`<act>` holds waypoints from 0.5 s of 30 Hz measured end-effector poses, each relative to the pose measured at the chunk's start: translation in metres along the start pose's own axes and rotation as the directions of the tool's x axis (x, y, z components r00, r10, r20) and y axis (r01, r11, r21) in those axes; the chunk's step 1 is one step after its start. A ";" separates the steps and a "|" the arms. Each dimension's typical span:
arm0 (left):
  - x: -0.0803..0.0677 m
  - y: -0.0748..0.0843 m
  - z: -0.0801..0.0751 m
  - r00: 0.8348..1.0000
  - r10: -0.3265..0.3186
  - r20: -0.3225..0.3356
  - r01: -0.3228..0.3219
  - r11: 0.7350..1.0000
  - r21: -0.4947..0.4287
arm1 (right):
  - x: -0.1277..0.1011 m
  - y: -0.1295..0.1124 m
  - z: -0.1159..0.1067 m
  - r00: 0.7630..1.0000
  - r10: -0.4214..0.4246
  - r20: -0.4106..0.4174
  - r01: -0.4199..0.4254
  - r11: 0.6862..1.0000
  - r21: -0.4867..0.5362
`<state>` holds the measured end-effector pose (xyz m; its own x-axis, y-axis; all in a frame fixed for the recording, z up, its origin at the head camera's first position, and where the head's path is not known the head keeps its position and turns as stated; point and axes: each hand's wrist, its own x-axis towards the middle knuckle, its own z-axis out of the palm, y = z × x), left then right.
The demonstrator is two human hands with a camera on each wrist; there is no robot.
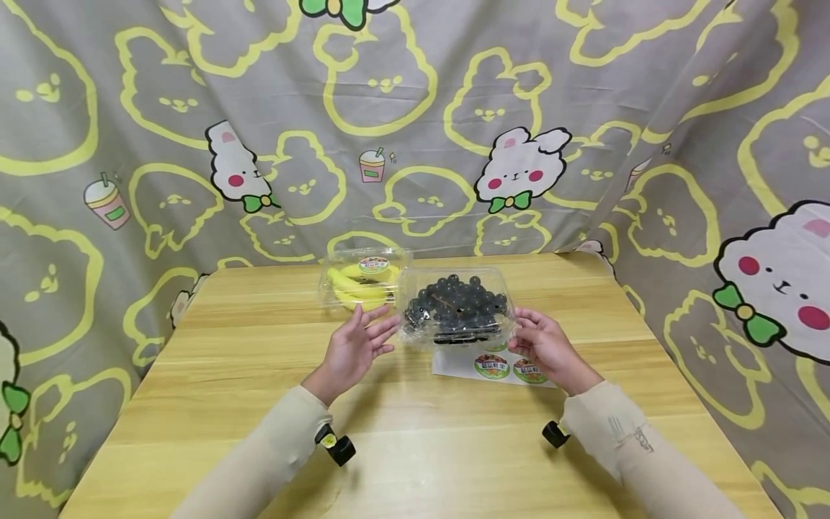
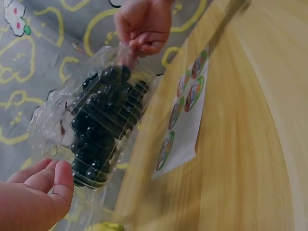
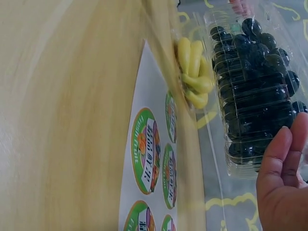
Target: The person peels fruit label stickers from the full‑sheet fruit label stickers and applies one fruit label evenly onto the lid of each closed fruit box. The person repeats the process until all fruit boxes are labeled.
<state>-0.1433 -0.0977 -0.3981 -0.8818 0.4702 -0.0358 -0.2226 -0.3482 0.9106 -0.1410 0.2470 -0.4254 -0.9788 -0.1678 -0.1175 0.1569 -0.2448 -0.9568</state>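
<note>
A clear plastic fruit box full of dark grapes (image 1: 457, 306) is held up over the table, its ribbed underside showing in both wrist views. My right hand (image 1: 547, 348) pinches its right end between thumb and fingers. At the opposite end, my left hand (image 1: 350, 353) has its fingers spread, palm turned toward the box. In the left wrist view the left fingertips (image 2: 62, 175) are right beside the box's edge. Below the box lies a white sheet of round fruit stickers (image 1: 447, 362), partly hidden by the box and right hand.
Behind and to the left stands another clear box with bananas (image 1: 359, 288), a round sticker (image 1: 374, 265) on its lid. The wooden table (image 1: 415, 447) ends at a patterned curtain (image 1: 415, 144) that hangs at the back and sides.
</note>
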 end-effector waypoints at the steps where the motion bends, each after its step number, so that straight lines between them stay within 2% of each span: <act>1: -0.001 0.000 -0.001 1.000 0.001 0.001 -0.001 1.000 0.004 | -0.001 0.001 0.000 1.000 -0.001 0.008 0.001 1.000 0.001; 15: -0.015 -0.001 -0.015 0.998 -0.015 -0.062 0.018 0.999 0.046 | -0.004 0.006 0.010 0.999 0.011 0.052 -0.009 0.999 -0.031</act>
<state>-0.1360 -0.1167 -0.4046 -0.9027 0.4237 -0.0747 -0.2188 -0.3024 0.9277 -0.1347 0.2365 -0.4283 -0.9689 -0.2198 -0.1138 0.1616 -0.2133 -0.9635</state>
